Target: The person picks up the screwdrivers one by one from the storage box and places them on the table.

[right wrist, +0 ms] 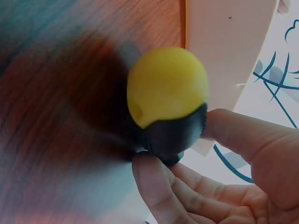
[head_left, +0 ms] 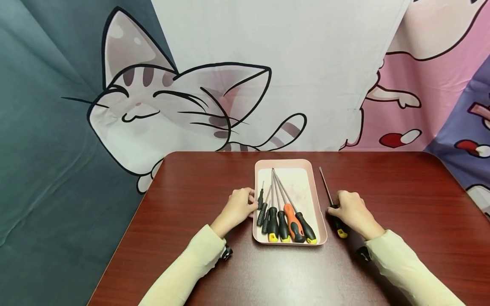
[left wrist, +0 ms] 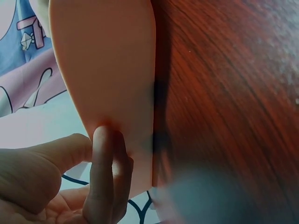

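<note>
Two grips: left hand (head_left: 238, 206) at the left edge of the tray (left wrist: 105, 70); right hand (head_left: 354, 212) round a screwdriver (head_left: 338, 223); tabletop (head_left: 417, 212) stretches rightward.

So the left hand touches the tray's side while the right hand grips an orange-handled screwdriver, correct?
No: the right hand grips a black-and-yellow screwdriver, as the right wrist view shows. The left hand does touch the side of the tray.
</note>
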Available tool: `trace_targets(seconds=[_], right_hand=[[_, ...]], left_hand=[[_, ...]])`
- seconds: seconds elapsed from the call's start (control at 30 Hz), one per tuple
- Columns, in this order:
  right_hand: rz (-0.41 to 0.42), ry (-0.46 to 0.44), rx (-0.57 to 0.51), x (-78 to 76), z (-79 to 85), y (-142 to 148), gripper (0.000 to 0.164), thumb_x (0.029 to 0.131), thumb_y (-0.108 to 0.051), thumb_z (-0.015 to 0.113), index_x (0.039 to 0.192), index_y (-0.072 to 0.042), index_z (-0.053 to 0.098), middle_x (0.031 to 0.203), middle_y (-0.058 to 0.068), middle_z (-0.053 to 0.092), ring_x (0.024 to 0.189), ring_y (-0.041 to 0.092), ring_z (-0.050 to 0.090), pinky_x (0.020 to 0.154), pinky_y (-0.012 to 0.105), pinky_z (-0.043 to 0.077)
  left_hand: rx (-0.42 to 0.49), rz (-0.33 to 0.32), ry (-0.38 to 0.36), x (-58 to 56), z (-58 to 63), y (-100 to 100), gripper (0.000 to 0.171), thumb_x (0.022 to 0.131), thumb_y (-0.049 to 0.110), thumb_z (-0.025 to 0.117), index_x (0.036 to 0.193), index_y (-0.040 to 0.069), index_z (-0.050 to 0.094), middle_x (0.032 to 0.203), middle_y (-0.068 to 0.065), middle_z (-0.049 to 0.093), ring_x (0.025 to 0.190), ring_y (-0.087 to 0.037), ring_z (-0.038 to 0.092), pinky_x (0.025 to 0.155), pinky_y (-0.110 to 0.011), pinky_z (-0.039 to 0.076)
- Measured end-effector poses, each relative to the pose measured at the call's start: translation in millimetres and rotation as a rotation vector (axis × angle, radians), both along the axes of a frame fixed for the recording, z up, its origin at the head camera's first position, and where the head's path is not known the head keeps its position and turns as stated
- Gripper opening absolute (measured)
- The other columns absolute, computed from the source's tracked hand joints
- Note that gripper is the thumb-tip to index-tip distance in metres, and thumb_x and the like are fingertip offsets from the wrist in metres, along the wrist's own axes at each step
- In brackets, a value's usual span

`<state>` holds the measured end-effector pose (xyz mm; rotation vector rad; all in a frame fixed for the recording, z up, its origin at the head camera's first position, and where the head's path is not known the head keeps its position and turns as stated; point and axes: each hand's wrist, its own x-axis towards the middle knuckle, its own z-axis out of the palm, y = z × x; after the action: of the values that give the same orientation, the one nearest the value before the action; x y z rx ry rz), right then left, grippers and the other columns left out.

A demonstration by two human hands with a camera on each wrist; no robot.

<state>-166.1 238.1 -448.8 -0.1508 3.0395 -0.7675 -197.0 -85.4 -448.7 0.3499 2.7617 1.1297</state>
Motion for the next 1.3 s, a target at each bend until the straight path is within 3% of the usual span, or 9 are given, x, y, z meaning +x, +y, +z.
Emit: trace_targets(seconds=[0.33, 0.5, 0.77, 0.97, 1.17, 1.3], right_hand=[[-0.004, 0.025, 0.002, 3.3, 10.1, 1.2, 0.030, 0.081, -0.018, 0.079, 0.073, -0.001, 0.055, 0.062, 0.005, 0.050, 0.057, 0.025, 0.049, 0.052, 0.043, 0.042], [-0.003, 0.079, -0.006, 5.6, 18.9, -2.1, 0.025, 0.082, -0.013, 0.078, 0.079, 0.002, 0.058, 0.062, 0.005, 0.052, 0.057, 0.025, 0.051, 0.052, 0.045, 0.044], [0.031, 0.178, -0.049, 10.6, 32.1, -17.7, 0.020, 0.082, -0.006, 0.076, 0.084, 0.001, 0.057, 0.067, 0.004, 0.053, 0.060, 0.022, 0.052, 0.054, 0.038, 0.042], [0.135, 0.198, -0.091, 13.4, 41.0, -35.3, 0.017, 0.079, 0.000, 0.076, 0.083, 0.000, 0.060, 0.072, 0.004, 0.063, 0.067, 0.020, 0.062, 0.059, 0.037, 0.052], [0.338, 0.190, -0.058, 16.8, 35.4, -50.1, 0.022, 0.076, 0.003, 0.080, 0.080, -0.002, 0.058, 0.068, 0.001, 0.058, 0.063, 0.014, 0.057, 0.056, 0.030, 0.049], [0.418, 0.130, 0.001, 19.8, 29.5, -57.4, 0.025, 0.075, -0.001, 0.082, 0.078, -0.003, 0.057, 0.065, -0.003, 0.051, 0.058, 0.010, 0.048, 0.053, 0.028, 0.043]], left_hand=[[0.027, -0.014, -0.011, -1.6, 0.6, 0.1, 0.031, 0.089, 0.001, 0.065, 0.119, -0.008, 0.063, 0.084, -0.003, 0.067, 0.050, -0.008, 0.064, 0.051, -0.021, 0.053], [0.023, -0.020, -0.013, -1.6, 1.4, 0.2, 0.031, 0.089, 0.001, 0.065, 0.119, -0.008, 0.063, 0.085, -0.003, 0.067, 0.051, -0.007, 0.064, 0.051, -0.020, 0.053], [0.015, -0.026, -0.002, 0.0, 0.2, -0.7, 0.032, 0.089, 0.001, 0.066, 0.120, -0.008, 0.063, 0.087, -0.005, 0.068, 0.051, -0.008, 0.065, 0.053, -0.020, 0.053], [0.021, -0.016, -0.008, -1.0, 0.9, -0.3, 0.033, 0.089, 0.000, 0.067, 0.121, -0.008, 0.063, 0.087, -0.005, 0.069, 0.051, -0.007, 0.064, 0.053, -0.020, 0.053], [0.035, -0.012, -0.020, -1.1, 0.8, 0.1, 0.034, 0.089, -0.001, 0.067, 0.122, -0.009, 0.062, 0.086, -0.005, 0.069, 0.050, -0.007, 0.064, 0.052, -0.020, 0.054], [0.014, -0.011, -0.010, -0.9, 0.5, 0.0, 0.035, 0.089, 0.000, 0.067, 0.122, -0.008, 0.062, 0.087, -0.004, 0.068, 0.050, -0.006, 0.064, 0.054, -0.020, 0.054]])
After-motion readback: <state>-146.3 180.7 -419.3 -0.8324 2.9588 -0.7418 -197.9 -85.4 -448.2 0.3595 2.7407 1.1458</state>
